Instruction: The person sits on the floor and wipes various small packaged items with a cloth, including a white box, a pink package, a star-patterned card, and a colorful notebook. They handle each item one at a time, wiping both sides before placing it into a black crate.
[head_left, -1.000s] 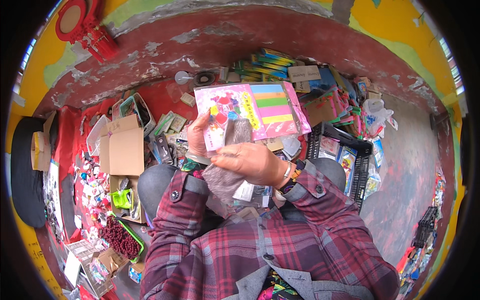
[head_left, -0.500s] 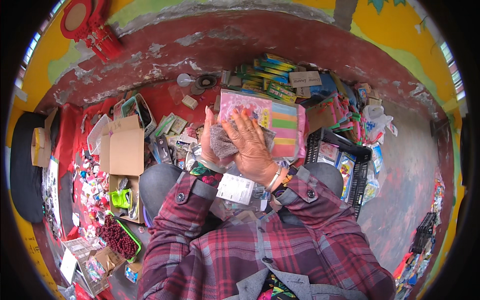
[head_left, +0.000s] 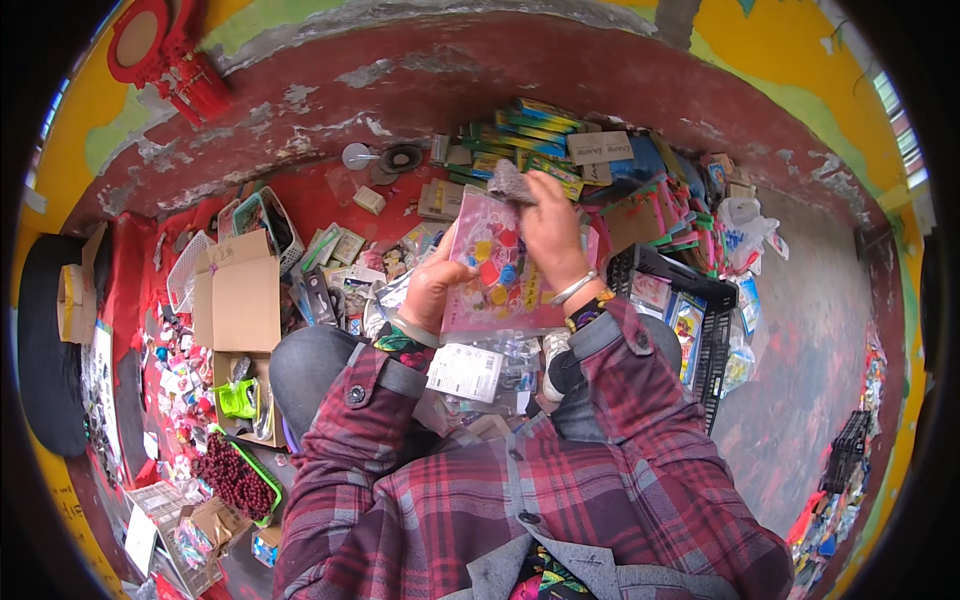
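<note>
A flat pink printed packet [head_left: 497, 275] with red, yellow and blue shapes is held up over my lap. My left hand [head_left: 436, 284] grips its left edge, thumb on the front and fingers behind. By the packet's upper right edge, my right hand [head_left: 556, 232] is closed on a bunched grey cloth [head_left: 511, 183]. The cloth sticks out above my fingers at the top edge. Whether the right fingers also grip the packet is hidden. Below the packet, a clear plastic package with a white label [head_left: 465, 372] lies between my knees.
On the right stands a black plastic crate [head_left: 716, 345] holding packets. Yellow-green boxes [head_left: 540, 130] are stacked at the back wall. An open cardboard box [head_left: 240, 305] is on the left, near a green tray of dark red beads [head_left: 235, 472]. Small goods litter the red floor cover.
The packet has been turned: the striped side has gone and a face with colourful shapes shows. My right hand has moved up and right with the cloth; my left now grips the packet's edge.
</note>
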